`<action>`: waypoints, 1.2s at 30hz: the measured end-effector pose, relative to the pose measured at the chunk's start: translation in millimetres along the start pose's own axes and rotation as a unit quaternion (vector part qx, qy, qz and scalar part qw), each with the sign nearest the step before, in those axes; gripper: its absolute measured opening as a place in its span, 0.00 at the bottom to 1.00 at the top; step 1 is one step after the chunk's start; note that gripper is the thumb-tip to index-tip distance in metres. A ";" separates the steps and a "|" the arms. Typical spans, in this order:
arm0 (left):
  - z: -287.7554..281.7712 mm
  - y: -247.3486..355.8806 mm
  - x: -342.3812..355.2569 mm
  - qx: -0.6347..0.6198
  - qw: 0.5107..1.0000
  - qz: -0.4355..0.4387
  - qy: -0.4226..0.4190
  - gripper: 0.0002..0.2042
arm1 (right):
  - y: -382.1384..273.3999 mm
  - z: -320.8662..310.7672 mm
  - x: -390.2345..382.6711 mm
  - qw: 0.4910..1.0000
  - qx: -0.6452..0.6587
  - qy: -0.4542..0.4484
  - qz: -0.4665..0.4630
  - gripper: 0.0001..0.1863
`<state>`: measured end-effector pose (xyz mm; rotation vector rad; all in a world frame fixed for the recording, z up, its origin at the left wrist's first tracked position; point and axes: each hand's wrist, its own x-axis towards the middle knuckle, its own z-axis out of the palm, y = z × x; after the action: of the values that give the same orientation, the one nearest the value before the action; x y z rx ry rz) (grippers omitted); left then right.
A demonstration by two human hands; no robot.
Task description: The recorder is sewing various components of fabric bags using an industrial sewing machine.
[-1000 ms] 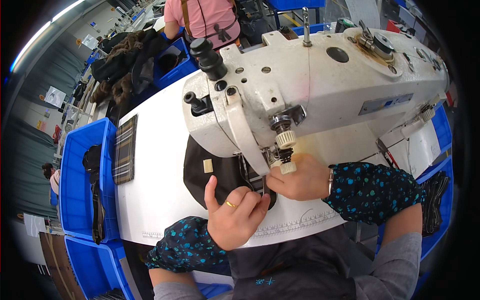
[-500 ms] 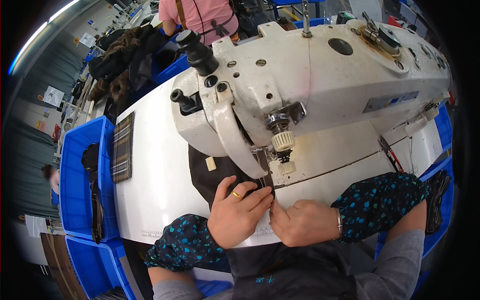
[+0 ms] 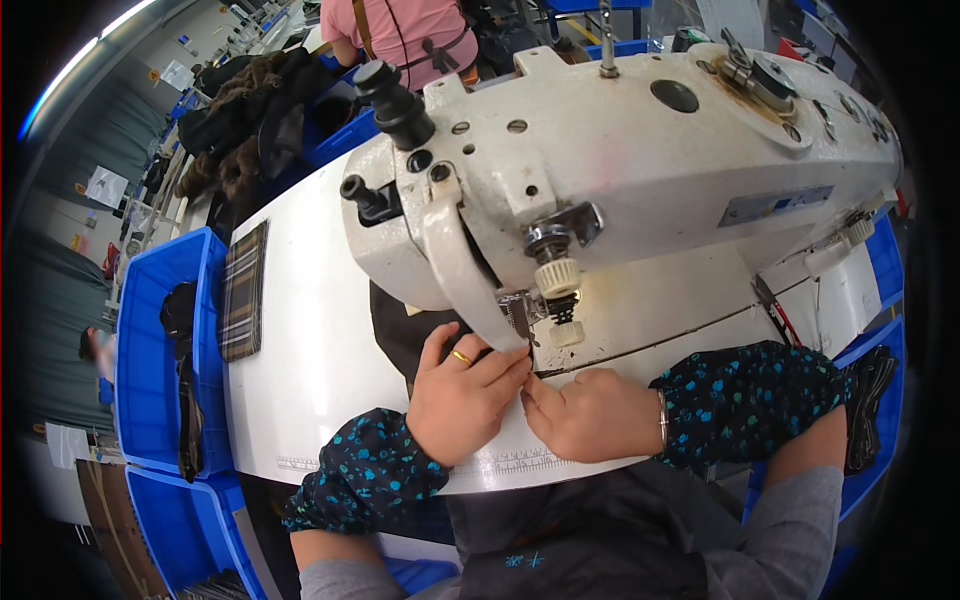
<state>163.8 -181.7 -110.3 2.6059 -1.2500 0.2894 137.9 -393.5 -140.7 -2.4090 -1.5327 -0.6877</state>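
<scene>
A dark piece of cloth (image 3: pixel 395 340) lies on the white sewing machine table, partly under the machine head. A zipper strip (image 3: pixel 517 312) shows on it beside the presser foot, below the machine's curved white lever. My left hand (image 3: pixel 465 395) lies on the cloth, its fingers stretched toward the foot and pressing down near the zipper; its thumb is hidden. Close beside those fingertips, my right hand (image 3: pixel 585 415) is curled, thumb and forefinger pinched at the cloth's near end. The fingertips of both hands nearly meet there.
The white sewing machine (image 3: pixel 640 170) spans the table. Snips with red handles (image 3: pixel 775 312) lie at right. Folded plaid cloth (image 3: pixel 243 290) rests on the left edge, beside a blue bin (image 3: pixel 140 400) holding dark pieces. A person in pink (image 3: pixel 400 40) sits beyond.
Both hands have moved slightly forward, toward the presser foot, along with the cloth. Less of the zipper shows in front of the foot now.
</scene>
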 end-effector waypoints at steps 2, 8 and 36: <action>3.5 -6.8 5.3 -0.001 1.000 0.001 0.012 0.17 | 5.4 3.3 1.2 1.000 -0.016 0.000 0.009 0.11; 7.8 -17.7 17.7 0.040 0.999 -0.034 0.000 0.18 | 18.4 14.2 4.5 0.998 -0.007 0.015 0.066 0.10; 10.1 -26.6 10.4 0.012 0.998 -0.057 0.019 0.19 | 21.8 14.8 1.7 0.995 0.039 0.010 0.092 0.10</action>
<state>191.8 -176.2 -120.4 2.6665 -1.0865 0.3325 162.1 -395.7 -151.2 -2.4378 -1.2833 -0.6004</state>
